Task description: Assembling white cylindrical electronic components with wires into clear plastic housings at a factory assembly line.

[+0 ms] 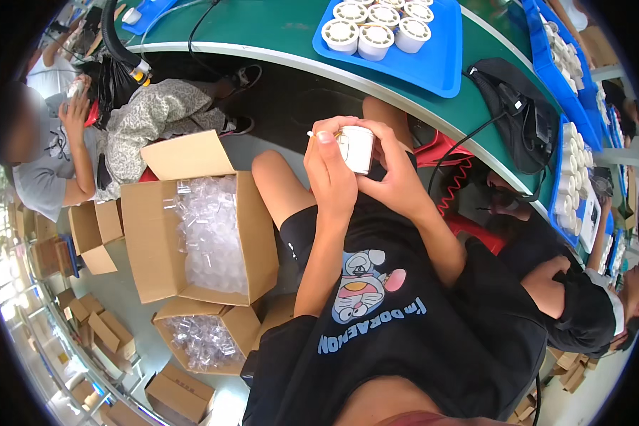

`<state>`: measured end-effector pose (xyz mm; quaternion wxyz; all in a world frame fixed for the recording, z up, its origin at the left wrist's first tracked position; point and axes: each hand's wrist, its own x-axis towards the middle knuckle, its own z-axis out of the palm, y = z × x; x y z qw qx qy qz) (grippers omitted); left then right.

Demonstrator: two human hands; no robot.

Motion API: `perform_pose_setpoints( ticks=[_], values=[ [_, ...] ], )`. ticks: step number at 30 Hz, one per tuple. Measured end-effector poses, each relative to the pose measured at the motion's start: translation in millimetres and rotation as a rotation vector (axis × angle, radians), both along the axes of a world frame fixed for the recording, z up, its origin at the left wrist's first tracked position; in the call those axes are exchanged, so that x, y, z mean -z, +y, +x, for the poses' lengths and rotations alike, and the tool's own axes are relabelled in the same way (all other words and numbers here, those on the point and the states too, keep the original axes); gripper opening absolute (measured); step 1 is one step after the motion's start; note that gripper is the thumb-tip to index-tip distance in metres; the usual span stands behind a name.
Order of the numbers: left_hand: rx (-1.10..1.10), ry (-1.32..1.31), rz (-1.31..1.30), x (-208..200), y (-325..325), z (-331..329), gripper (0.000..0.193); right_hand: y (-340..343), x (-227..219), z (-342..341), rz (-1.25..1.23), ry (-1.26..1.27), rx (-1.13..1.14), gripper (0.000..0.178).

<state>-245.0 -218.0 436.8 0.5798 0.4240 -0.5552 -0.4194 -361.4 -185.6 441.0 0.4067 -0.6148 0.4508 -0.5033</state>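
Note:
A white cylindrical housing (357,150) is held above my lap, turned on its side. My left hand (331,165) closes on its left side, thumb raised along it. From the right, my right hand (399,172) wraps round it, the thumb below and the fingers behind. A thin lead with a small white tip (310,133) pokes out by my left thumb; where it joins is hidden. Beyond my hands, on the green bench, a blue tray (444,67) bears several white cylinders (375,41) with slotted round tops.
Left of my legs stand an open carton (149,238) of clear plastic pieces and a smaller carton (245,330) with similar ones. A black bag (515,113) lies on the bench at right, near blue bins (566,224) of white parts. Co-workers sit on both sides.

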Motion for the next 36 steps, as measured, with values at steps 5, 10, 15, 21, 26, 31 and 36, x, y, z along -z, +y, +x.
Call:
perform_pose_setpoints(
  ticks=[5, 10, 15, 21, 26, 31, 36],
  values=[
    [0.237, 0.624, 0.31, 6, -19, -1, 0.071, -19, -5, -28, 0.332, -0.618, -0.279, 0.049],
    [0.15, 0.415, 0.233, -3, -41, -6, 0.073, -51, -30, -45, 0.282, -0.476, -0.146, 0.039],
    [0.017, 0.292, 0.215, 7, -40, 47, 0.062, -166, -93, -68, -0.105, -0.486, 0.29, 0.045],
    [-0.164, -0.483, 0.585, 80, 45, 122, 0.045, -328, -45, -198, -0.241, 0.116, 0.948, 0.052],
    [-0.245, -0.703, 0.756, 133, 138, 153, 0.053, -331, -6, -332, -0.228, 1.06, 1.182, 0.039],
    [-0.119, -1.19, 0.628, 178, 153, 147, 0.09, -329, 43, -372, -0.163, 0.994, 1.267, 0.048],
    [-0.439, -1.314, 0.854, 230, 123, 118, 0.109, -339, 43, -376, -0.216, 0.955, 1.185, 0.059]
  ],
)
